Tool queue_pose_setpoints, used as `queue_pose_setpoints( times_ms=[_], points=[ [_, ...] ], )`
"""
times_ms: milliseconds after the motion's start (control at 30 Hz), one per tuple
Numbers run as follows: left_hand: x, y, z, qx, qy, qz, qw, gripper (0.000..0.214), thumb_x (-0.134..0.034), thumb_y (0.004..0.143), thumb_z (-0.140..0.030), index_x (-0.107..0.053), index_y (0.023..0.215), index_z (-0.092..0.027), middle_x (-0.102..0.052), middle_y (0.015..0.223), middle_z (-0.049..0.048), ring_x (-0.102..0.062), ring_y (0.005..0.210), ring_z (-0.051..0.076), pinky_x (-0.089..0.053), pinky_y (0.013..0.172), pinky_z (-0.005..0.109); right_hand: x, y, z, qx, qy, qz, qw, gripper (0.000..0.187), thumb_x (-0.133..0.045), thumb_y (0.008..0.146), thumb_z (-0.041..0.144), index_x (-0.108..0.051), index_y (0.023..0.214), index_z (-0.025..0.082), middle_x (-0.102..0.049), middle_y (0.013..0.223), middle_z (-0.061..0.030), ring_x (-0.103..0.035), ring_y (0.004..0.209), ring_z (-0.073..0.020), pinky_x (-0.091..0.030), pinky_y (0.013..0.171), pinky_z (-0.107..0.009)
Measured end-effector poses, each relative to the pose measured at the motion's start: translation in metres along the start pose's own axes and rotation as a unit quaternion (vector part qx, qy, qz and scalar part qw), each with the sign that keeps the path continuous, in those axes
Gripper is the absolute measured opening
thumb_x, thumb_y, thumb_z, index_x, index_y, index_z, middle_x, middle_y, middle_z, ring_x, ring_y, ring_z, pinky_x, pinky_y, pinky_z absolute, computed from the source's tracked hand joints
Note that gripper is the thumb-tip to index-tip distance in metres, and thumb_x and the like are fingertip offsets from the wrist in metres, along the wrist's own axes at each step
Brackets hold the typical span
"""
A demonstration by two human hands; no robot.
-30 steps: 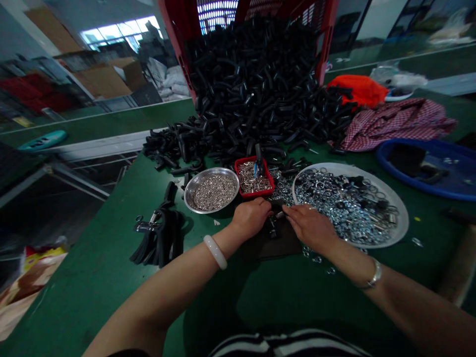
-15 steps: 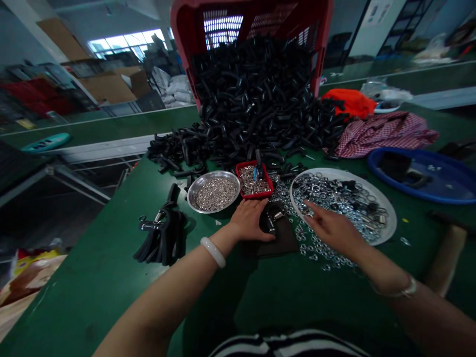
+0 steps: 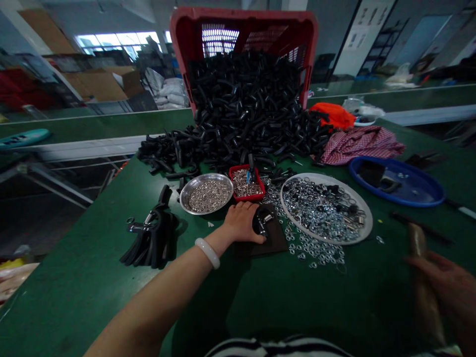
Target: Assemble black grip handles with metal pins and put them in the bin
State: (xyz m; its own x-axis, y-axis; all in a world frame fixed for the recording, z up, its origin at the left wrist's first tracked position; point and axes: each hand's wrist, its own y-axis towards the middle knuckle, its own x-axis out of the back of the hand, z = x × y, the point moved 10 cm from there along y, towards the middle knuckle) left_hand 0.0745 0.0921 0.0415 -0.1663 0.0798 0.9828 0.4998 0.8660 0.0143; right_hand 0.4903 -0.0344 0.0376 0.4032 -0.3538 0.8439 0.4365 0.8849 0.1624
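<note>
My left hand (image 3: 241, 223) rests on the edge of a small black part with a metal spring (image 3: 263, 221) and grips it against a dark mat (image 3: 275, 238). A pale bangle (image 3: 207, 253) circles that wrist. At the lower right, my right hand (image 3: 442, 282) is wrapped around the wooden handle of a hammer (image 3: 424, 282). A dark metal bar (image 3: 420, 227) lies just beyond the handle's far end, and it may be the hammer's head. Loose steel washers (image 3: 312, 250) lie between the two hands.
A steel bowl of small rings (image 3: 207, 194) and a red tray of metal pieces (image 3: 246, 182) stand beyond my left hand. A white plate of washers (image 3: 325, 210) lies to the right, below a heap of black curved pieces (image 3: 245, 109) spilling from a tipped red crate (image 3: 243, 29).
My right hand has left the plate, moved to the lower right and closed on the wooden handle. My left hand stays on the black part. The view has swung slightly.
</note>
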Motion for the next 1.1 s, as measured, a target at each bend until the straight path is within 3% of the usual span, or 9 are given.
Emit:
queue_pose_setpoints(
  times_ms=[67,100,200,300,433,600,733,933,1100],
  points=[
    [0.0,-0.002,0.001,0.002,0.003,0.002,1.0,0.096,-0.062,0.046,-0.068,-0.038,0.125,-0.019,-0.047,0.12,0.0104,-0.042,0.108,0.031,-0.032,0.092,0.045,-0.015,-0.018,0.017,-0.102,0.087,0.046,0.99,0.072,-0.056,0.073,0.052,-0.033,0.135,0.021,-0.065,0.076,-0.0183,-0.065,0.058,-0.024,-0.051,0.046,-0.03],
    [0.0,-0.002,0.001,0.003,0.005,0.003,1.0,0.097,-0.062,0.046,-0.068,-0.038,0.126,-0.019,-0.047,0.12,0.0103,-0.042,0.108,0.031,-0.032,0.091,0.045,-0.024,-0.025,0.039,-0.081,0.134,0.068,0.985,0.075,-0.054,0.076,0.05,-0.025,0.138,0.02,-0.066,0.081,-0.0168,-0.066,0.063,-0.0241,-0.053,0.051,-0.03],
    [0.0,-0.002,0.001,0.005,0.01,0.001,1.0,0.097,-0.061,0.046,-0.069,-0.038,0.126,-0.019,-0.047,0.12,0.0103,-0.042,0.108,0.031,-0.032,0.091,0.045,-0.036,-0.046,0.119,0.131,0.116,0.082,0.981,0.066,-0.051,0.08,0.043,-0.028,0.138,0.021,-0.066,0.091,-0.0117,-0.066,0.071,-0.0242,-0.056,0.059,-0.033],
    [0.0,-0.002,0.0,0.003,0.012,-0.001,1.0,0.097,-0.062,0.046,-0.069,-0.038,0.126,-0.019,-0.047,0.121,0.0104,-0.043,0.107,0.031,-0.033,0.092,0.045,-0.046,-0.071,0.181,0.343,0.015,0.049,0.938,0.054,-0.046,0.084,0.034,-0.034,0.135,0.024,-0.061,0.112,-0.01,-0.062,0.091,-0.0238,-0.054,0.075,-0.035],
    [0.0,-0.003,0.002,0.004,0.009,0.003,1.0,0.099,-0.062,0.044,-0.07,-0.038,0.126,-0.019,-0.047,0.121,0.0102,-0.042,0.108,0.031,-0.033,0.091,0.045,-0.074,-0.08,0.206,0.434,-0.048,0.116,0.892,0.054,-0.038,0.087,0.025,-0.025,0.139,0.025,-0.061,0.113,-0.0073,-0.064,0.088,-0.0177,-0.054,0.074,-0.03],
    [-0.002,-0.003,0.003,0.001,0.005,0.004,1.0,0.1,-0.062,0.045,-0.07,-0.037,0.128,-0.02,-0.046,0.123,0.0109,-0.041,0.11,0.032,-0.03,0.093,0.046,-0.065,-0.073,0.198,0.404,-0.006,0.108,0.908,0.055,-0.043,0.085,0.03,-0.028,0.138,0.027,-0.058,0.118,-0.0058,-0.06,0.098,-0.0201,-0.052,0.08,-0.033],
    [-0.004,-0.004,0.003,0.002,0.017,0.005,1.0,0.101,-0.061,0.047,-0.07,-0.036,0.13,-0.019,-0.045,0.126,0.0114,-0.039,0.113,0.033,-0.024,0.098,0.049,-0.052,-0.057,0.161,0.196,0.108,0.1,0.969,0.06,-0.048,0.081,0.04,-0.032,0.136,0.021,-0.068,0.083,-0.0067,-0.065,0.063,-0.02,-0.056,0.057,-0.031],
    [0.008,-0.023,-0.002,0.027,0.021,-0.057,0.998,0.084,-0.061,0.056,-0.064,-0.043,0.125,-0.02,-0.046,0.125,0.009,-0.038,0.113,0.03,-0.019,0.101,0.049,-0.034,-0.047,0.084,-0.078,0.238,0.075,0.965,0.075,-0.052,0.078,0.048,-0.022,0.14,0.019,-0.065,0.072,-0.0121,-0.058,0.046,-0.0211,-0.049,0.038,-0.031],
    [0.005,-0.037,-0.005,0.042,0.018,-0.061,0.997,0.063,-0.056,0.068,-0.06,-0.049,0.121,-0.026,-0.054,0.118,0.0061,-0.045,0.105,0.027,-0.03,0.09,0.041,-0.028,-0.052,0.051,-0.082,0.171,0.079,0.979,0.074,-0.052,0.077,0.05,-0.024,0.14,0.022,-0.064,0.064,-0.0101,-0.059,0.045,-0.0245,-0.05,0.037,-0.034]
  ],
)
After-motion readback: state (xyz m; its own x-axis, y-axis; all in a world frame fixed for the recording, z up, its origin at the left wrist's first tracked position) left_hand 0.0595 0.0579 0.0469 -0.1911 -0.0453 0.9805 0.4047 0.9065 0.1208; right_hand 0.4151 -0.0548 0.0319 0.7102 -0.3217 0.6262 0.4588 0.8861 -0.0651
